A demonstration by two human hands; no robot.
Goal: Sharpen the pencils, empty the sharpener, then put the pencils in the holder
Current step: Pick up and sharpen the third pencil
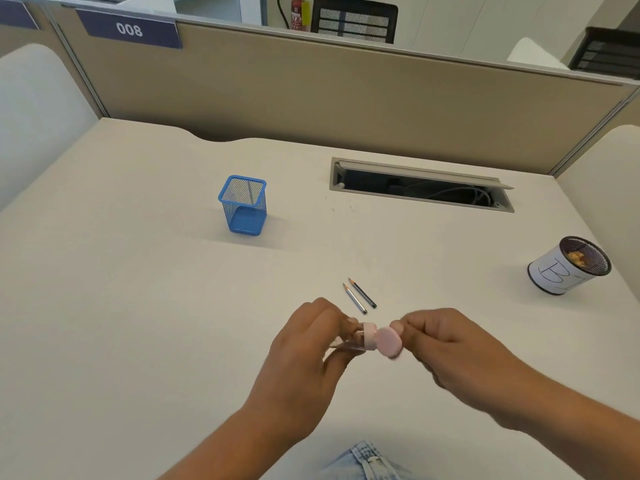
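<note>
On the pale desk the blue mesh holder stands upright with nothing inside it. Nearer the person than the holder and off to its right, two dark pencils lie side by side, almost touching, sharpened tips pointing back toward the far edge. Just on the near side of those pencils, both hands hover above the desk. The left hand grips the sharpener, its fingers curled around the clear body, with the pink collar facing right. The right hand pinches the round pink cap between thumb and fingertips, holding it tilted right against that collar. Motion blur hides whether the cap is seated or just off. Far to the holder's right, near the desk's edge, stands a black mesh cup wrapped in white paper with handwriting on it, a few tan shavings showing inside. Behind and to the right of the holder, a cable opening is set into the desk, its flap raised. A tan partition rises behind the holder, bearing a sign reading 008.
</note>
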